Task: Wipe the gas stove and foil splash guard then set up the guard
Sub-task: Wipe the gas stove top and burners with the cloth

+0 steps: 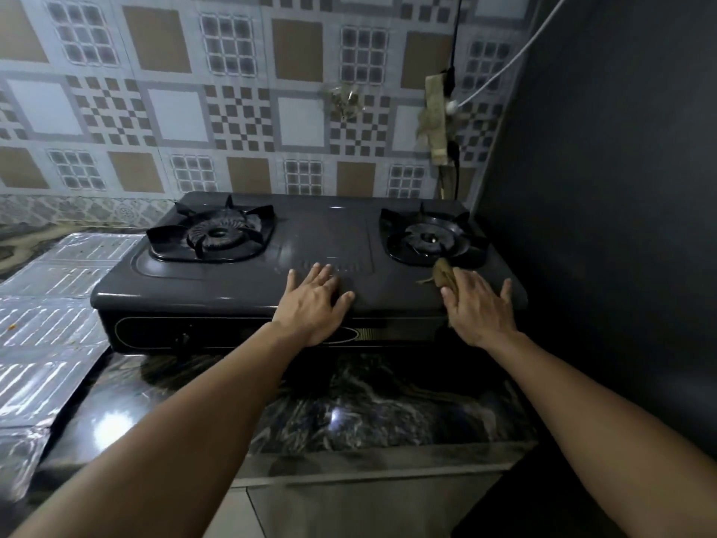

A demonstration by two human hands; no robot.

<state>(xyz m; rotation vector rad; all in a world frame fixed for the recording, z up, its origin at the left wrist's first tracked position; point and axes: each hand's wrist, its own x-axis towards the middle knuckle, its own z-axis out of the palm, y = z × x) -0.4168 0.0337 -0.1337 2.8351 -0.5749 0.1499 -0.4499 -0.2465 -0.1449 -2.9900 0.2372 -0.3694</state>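
Gas stove: a black two-burner gas stove (310, 273) stands on the dark marbled worktop (349, 405), its back edge near the patterned tile wall (232, 110) and its right end close beside a dark side wall (620, 188).
Burners: the left burner (215, 236) and the right burner (430, 238) each sit under a black pan support; a control knob (181, 339) shows on the front panel.
Left hand: the left hand (314, 300) lies palm down on the stove's top near the front edge, between the two burners; its fingers (324, 271) are straight and slightly spread, holding nothing.
Right hand: the right hand (479, 304) presses flat on a brown cloth (442, 273) at the front right of the stove top, just in front of the right burner; its fingers are straight and spread, the thumb set apart to the right.
Cloth: mostly hidden under the hand, one bunched end sticking out toward the burner.
Foil splash guard: the silver foil splash guard (54, 304) lies flat on the worktop to the left of the stove, its panels unfolded, with its edge reaching the stove's left side.
Wall: a black cable (454, 52) and a white cable (516, 56) hang near the right corner.
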